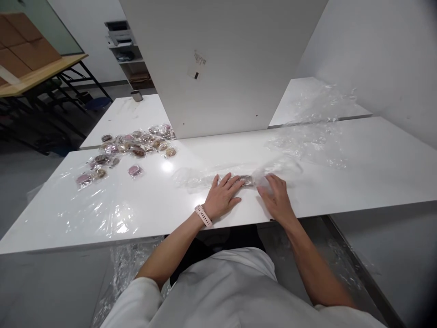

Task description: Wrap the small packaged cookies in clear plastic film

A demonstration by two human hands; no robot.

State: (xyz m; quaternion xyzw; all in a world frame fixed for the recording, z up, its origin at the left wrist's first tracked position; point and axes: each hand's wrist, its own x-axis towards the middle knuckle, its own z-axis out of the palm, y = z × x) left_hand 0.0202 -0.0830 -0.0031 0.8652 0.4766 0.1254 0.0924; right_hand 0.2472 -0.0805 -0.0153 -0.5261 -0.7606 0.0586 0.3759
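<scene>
My left hand [220,198] lies flat with fingers spread, pressing on a small brownish piece [246,181] in clear wrapping at the middle of the white table. Its fingertips cover part of that piece, so I cannot make out its kind. Crumpled clear plastic film [193,177] stretches out to the left, beneath and beyond the fingers. At the piece's right end, my right hand [278,198] has its thumb and fingers curled around a bunch of clear plastic film [262,176].
Several small wrapped round pieces [138,150], pink and brown, lie scattered at the table's left. More loose film [309,141] spreads over the right back. A white upright panel [221,91] rises behind the table [375,173]. A metal cup [136,95] stands at the far left.
</scene>
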